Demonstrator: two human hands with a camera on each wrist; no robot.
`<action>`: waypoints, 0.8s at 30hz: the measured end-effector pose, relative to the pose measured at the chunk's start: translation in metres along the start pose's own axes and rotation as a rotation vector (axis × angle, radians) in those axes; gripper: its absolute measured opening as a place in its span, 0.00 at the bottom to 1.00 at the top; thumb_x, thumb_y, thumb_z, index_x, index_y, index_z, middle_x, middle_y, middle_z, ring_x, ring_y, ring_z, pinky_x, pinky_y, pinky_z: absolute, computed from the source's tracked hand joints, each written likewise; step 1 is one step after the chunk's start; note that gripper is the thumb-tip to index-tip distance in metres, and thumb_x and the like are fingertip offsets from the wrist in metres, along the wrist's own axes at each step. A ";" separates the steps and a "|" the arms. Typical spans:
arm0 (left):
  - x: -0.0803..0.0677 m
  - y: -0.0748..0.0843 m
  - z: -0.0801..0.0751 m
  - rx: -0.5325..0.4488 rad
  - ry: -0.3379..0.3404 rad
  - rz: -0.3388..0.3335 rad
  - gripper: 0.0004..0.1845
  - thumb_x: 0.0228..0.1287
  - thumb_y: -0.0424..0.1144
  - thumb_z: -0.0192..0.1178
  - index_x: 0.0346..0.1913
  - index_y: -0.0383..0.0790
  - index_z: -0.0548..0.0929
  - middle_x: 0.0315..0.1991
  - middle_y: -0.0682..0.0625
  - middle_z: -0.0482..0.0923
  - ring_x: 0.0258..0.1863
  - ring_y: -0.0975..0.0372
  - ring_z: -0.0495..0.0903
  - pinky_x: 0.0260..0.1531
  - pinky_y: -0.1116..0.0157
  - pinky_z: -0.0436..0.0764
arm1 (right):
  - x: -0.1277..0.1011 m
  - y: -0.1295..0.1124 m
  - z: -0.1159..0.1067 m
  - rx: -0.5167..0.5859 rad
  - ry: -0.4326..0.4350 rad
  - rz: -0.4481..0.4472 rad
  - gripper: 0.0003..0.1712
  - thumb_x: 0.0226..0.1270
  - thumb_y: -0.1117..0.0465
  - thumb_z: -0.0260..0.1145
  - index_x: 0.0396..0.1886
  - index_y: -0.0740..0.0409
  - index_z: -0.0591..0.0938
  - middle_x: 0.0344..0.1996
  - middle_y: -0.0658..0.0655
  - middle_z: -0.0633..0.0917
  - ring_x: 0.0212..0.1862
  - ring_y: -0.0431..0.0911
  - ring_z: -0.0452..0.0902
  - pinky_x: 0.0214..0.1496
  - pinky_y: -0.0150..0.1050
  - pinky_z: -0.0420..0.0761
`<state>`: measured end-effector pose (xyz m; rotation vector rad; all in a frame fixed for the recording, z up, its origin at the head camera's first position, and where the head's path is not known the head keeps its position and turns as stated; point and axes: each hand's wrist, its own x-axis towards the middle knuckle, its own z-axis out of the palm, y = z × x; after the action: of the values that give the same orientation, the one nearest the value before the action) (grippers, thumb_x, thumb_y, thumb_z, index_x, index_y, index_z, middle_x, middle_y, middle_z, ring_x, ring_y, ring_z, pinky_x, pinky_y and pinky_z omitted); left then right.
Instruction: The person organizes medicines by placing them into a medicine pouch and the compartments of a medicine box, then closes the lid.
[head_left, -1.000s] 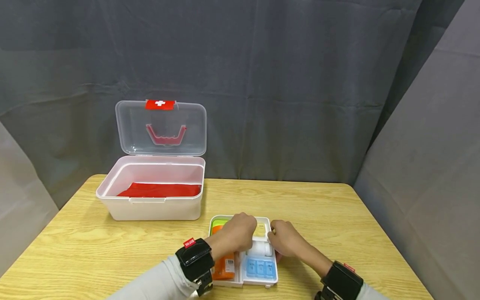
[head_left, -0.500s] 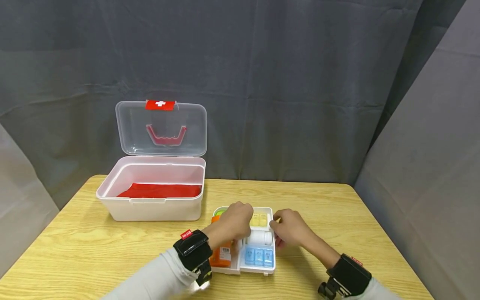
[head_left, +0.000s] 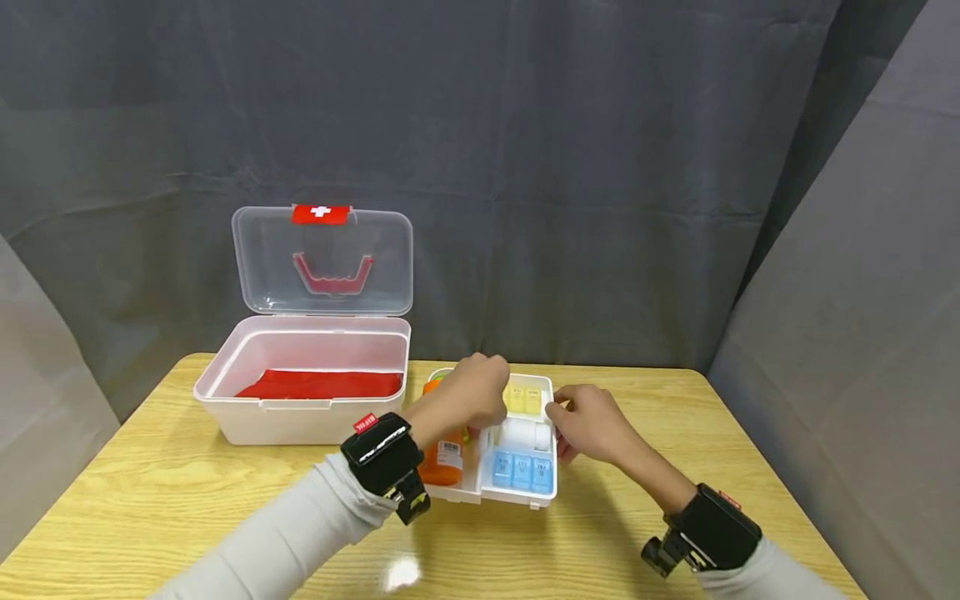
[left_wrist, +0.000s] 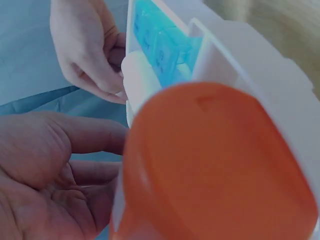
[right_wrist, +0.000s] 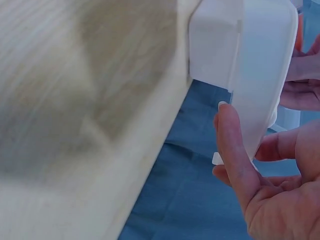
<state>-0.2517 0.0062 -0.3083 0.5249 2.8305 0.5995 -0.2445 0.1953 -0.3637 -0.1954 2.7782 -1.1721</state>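
Note:
Both hands hold a white compartment tray raised above the table. My left hand grips it around the middle from above, the fingertips hidden behind the hand. At the tray's right side, my right hand pinches the wall between thumb and fingers, with a finger along the outer side in the right wrist view. An orange bottle with a white label lies in the left compartment, partly under the left wrist. On the right sit a yellow pill organizer, a white roll and a blue pill organizer.
A whitish plastic box stands at the table's back left, its clear lid raised upright behind it. Inside lies something flat and red. A grey curtain hangs behind the wooden table.
Both hands have carried the tray up and away from the person, toward the back of the table, with its contents inside. The box at the left stays where it was.

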 end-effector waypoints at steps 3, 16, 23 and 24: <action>0.002 0.001 -0.013 -0.010 -0.001 -0.026 0.15 0.62 0.30 0.68 0.52 0.33 0.82 0.38 0.41 0.81 0.21 0.56 0.83 0.19 0.66 0.83 | 0.003 -0.008 -0.004 0.001 0.006 -0.024 0.21 0.74 0.62 0.52 0.57 0.74 0.78 0.20 0.59 0.83 0.18 0.47 0.83 0.22 0.40 0.84; 0.009 -0.008 -0.060 0.049 0.034 -0.105 0.10 0.60 0.28 0.61 0.45 0.33 0.81 0.41 0.39 0.81 0.17 0.56 0.84 0.17 0.65 0.83 | 0.014 -0.037 -0.006 0.060 0.044 -0.083 0.23 0.80 0.53 0.55 0.58 0.69 0.78 0.24 0.63 0.82 0.19 0.48 0.81 0.23 0.41 0.85; 0.015 -0.022 -0.076 0.052 0.037 -0.162 0.17 0.61 0.28 0.63 0.53 0.32 0.80 0.47 0.38 0.80 0.20 0.55 0.85 0.22 0.65 0.85 | 0.017 -0.044 -0.001 0.082 0.040 -0.104 0.26 0.81 0.50 0.54 0.58 0.70 0.78 0.23 0.63 0.83 0.19 0.48 0.82 0.23 0.41 0.85; 0.016 -0.025 -0.078 0.052 0.039 -0.172 0.17 0.61 0.28 0.63 0.54 0.32 0.80 0.47 0.37 0.80 0.20 0.55 0.85 0.22 0.65 0.85 | 0.017 -0.045 0.000 0.083 0.043 -0.107 0.26 0.81 0.49 0.54 0.58 0.69 0.78 0.23 0.62 0.83 0.18 0.48 0.82 0.22 0.41 0.85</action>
<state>-0.2945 -0.0365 -0.2503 0.2764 2.8958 0.5096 -0.2577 0.1612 -0.3325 -0.3175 2.7797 -1.3284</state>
